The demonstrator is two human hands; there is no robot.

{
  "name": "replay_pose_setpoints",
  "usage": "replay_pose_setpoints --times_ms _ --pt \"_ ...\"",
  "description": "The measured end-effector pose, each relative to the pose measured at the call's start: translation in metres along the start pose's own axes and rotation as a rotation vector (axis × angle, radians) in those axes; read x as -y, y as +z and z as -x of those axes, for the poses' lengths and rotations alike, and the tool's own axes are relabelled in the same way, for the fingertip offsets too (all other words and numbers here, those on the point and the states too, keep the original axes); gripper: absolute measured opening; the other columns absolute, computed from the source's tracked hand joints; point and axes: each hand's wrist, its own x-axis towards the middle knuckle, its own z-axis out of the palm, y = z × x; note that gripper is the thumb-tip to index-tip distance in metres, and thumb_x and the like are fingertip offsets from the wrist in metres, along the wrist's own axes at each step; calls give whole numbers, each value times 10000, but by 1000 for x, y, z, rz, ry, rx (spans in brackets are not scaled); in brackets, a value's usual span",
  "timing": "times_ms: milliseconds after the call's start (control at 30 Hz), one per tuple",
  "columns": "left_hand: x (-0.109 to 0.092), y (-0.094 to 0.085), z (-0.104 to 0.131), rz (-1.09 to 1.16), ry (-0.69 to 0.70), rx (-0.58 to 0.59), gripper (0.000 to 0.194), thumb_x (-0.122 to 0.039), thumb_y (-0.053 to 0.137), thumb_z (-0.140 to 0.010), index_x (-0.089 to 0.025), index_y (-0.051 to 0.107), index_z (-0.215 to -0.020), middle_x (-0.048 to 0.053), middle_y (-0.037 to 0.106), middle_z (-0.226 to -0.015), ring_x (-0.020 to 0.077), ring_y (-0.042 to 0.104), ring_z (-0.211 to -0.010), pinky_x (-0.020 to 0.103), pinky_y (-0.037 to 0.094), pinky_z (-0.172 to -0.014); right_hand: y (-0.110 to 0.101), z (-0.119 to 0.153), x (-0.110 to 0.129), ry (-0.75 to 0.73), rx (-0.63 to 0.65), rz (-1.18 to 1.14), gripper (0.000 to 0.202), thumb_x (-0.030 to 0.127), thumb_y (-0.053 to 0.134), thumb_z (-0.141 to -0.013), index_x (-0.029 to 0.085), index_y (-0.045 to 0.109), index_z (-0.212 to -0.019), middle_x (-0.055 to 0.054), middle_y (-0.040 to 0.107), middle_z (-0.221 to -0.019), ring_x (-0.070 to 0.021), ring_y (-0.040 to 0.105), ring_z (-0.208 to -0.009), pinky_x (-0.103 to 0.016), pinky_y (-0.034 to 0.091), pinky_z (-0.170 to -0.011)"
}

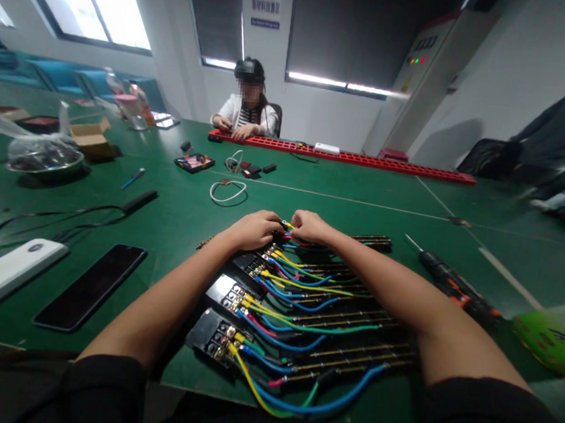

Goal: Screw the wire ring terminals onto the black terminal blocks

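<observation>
Several black terminal blocks [211, 336] lie in a column on the green table, with yellow, blue, red and green wires [326, 407] running right to long dark strips with brass-coloured lines [363, 358]. At the far end of the column, my left hand [257, 229] rests over the farthest block, fingers bent and mostly covering it. Just to its right, my right hand [308, 226] has its fingers pressed together at a yellow-sleeved wire end [288, 225]. The two hands nearly meet there.
A phone [91, 286] and white power bank [10, 278] lie left. At right are a screwdriver [414, 243], an orange-and-black tool [466, 294] and a green packet [551, 337]. Across the table [361, 201], a person [249, 108] sits at a long red rack [388, 164].
</observation>
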Motion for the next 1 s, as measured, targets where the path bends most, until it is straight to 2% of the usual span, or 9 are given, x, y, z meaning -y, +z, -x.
replay_pose_setpoints --times_ms 133,233,333,433,533,633,700,800,1000 --pt "1 1 -1 -11 6 8 414 -148 522 -860 -242 724 -1209 81 637 -1279 225 592 -1180 353 462 -1059 -11 14 2 -24 -42 18 232 263 677 -851 132 674 -1043 -87 731 -1043 -158 636 -889 -217 421 -724" --pt "3 3 -1 -6 14 3 403 -154 525 -863 -241 727 -1200 84 638 -1279 227 594 -1180 357 461 -1061 -21 37 5 -67 -63 41 194 281 654 -870 150 683 -1009 -85 729 -1040 -172 633 -910 -232 411 -748" --pt "4 2 -1 15 37 -1 398 -150 503 -878 -236 718 -1202 82 645 -1287 221 588 -1203 362 446 -1084 -33 77 11 -169 -64 111 205 339 652 -882 171 687 -994 -85 723 -1031 -199 629 -922 -259 400 -753" --pt "6 -5 3 58 6 -67 373 -197 458 -928 -202 701 -1211 93 660 -1270 216 583 -1213 366 439 -1094 -46 130 21 -289 19 166 217 394 646 -891 199 674 -981 -69 722 -985 -200 627 -855 -275 389 -702" --pt "14 -18 15 39 -181 -191 359 -276 452 -946 -177 702 -1184 104 690 -1196 229 618 -1123 379 478 -1034 -53 182 33 -419 23 230 221 411 611 -922 207 665 -988 -84 718 -996 -210 637 -853 -303 410 -725" --pt "28 -28 36 -26 -501 -327 343 -234 454 -913 -179 719 -1124 88 728 -1121 232 646 -1058 362 492 -986 -52 218 41 -569 91 292 205 403 630 -912 233 667 -1021 -80 717 -955 -228 646 -848 -331 427 -731" --pt "37 -29 54 -59 -718 -351 339 -202 487 -869 -182 726 -1108 82 748 -1060 233 670 -990 341 512 -927 -49 232 43 -658 121 295 207 388 651 -899 251 663 -1054 -69 715 -938 -230 646 -854 -337 437 -728" --pt "45 -24 79 -122 -899 -314 329 -207 503 -850 -190 733 -1084 94 754 -1061 255 676 -991 355 524 -906 -45 242 45 -715 117 266 210 330 663 -887 258 676 -1084 -71 715 -968 -223 642 -882 -334 454 -752" --pt "45 -8 103 -172 -986 -74 335 -372 480 -870 -193 715 -1028 125 729 -1077 270 677 -1011 341 532 -881 -47 247 51 -672 172 214 215 229 615 -906 206 697 -1103 -68 699 -938 -203 643 -888 -306 457 -790"
